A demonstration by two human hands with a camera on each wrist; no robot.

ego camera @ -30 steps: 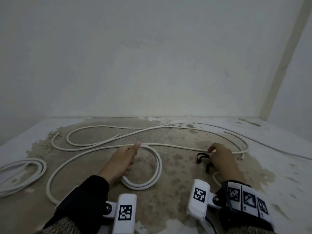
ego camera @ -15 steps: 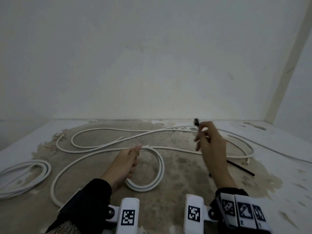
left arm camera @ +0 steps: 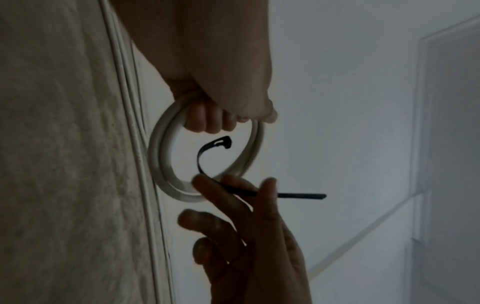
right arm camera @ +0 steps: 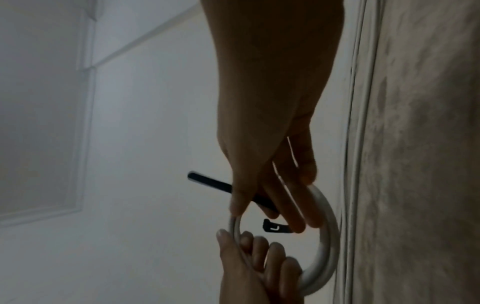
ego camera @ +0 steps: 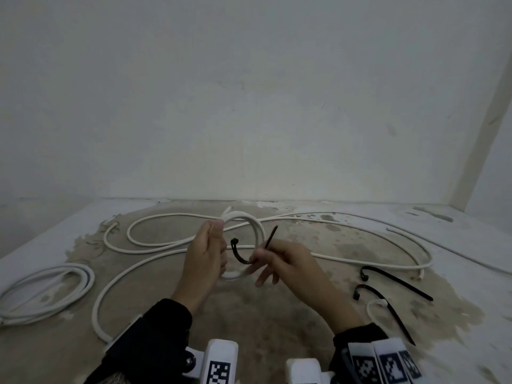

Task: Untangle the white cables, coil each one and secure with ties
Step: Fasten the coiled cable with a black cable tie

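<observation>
My left hand [ego camera: 206,256] grips a small white cable coil [ego camera: 259,231] and holds it upright above the floor. The fingers are curled round its strands [left arm camera: 207,119]. My right hand [ego camera: 279,261] pinches a black cable tie [ego camera: 240,254] at the coil's right side. The tie's head end curls inside the coil's opening [left arm camera: 201,158] and its tail sticks out past the fingers [right arm camera: 213,183]. The rest of the white cable [ego camera: 360,225] trails from the coil in loose loops on the floor.
A second white cable coil [ego camera: 47,289] lies at the far left. Two spare black ties [ego camera: 396,281] [ego camera: 388,309] lie on the floor at the right, beside a small white cable end [ego camera: 371,309]. A plain wall stands close behind.
My left hand has lifted the coil off the floor and stood it up. My right hand, which held the tie up high, has brought it down to the coil.
</observation>
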